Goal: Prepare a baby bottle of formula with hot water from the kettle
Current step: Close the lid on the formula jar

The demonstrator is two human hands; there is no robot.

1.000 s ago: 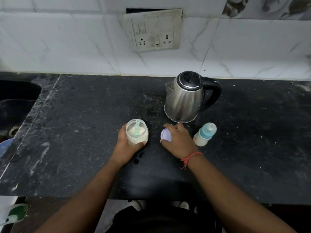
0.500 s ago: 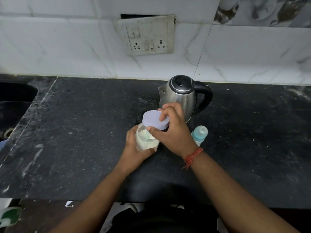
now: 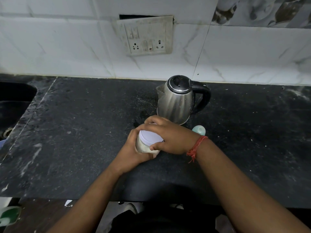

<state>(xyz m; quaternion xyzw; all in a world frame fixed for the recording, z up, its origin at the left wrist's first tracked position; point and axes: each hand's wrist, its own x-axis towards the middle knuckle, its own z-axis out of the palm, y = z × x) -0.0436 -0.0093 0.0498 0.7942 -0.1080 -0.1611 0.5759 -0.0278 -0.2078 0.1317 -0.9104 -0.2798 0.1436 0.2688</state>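
Just below the middle of the frame the left hand (image 3: 133,153) wraps around a clear jar (image 3: 143,147) of pale powder on the black counter (image 3: 75,132), while the right hand (image 3: 170,138) curls over its lilac lid (image 3: 149,136) — thumb at the near rim, fingers over the far edge. The steel kettle (image 3: 176,101) stands upright just above them, handle to the right, and the baby bottle (image 3: 199,129) — only its teal cap showing — peeks out behind the right wrist with its red thread (image 3: 196,146).
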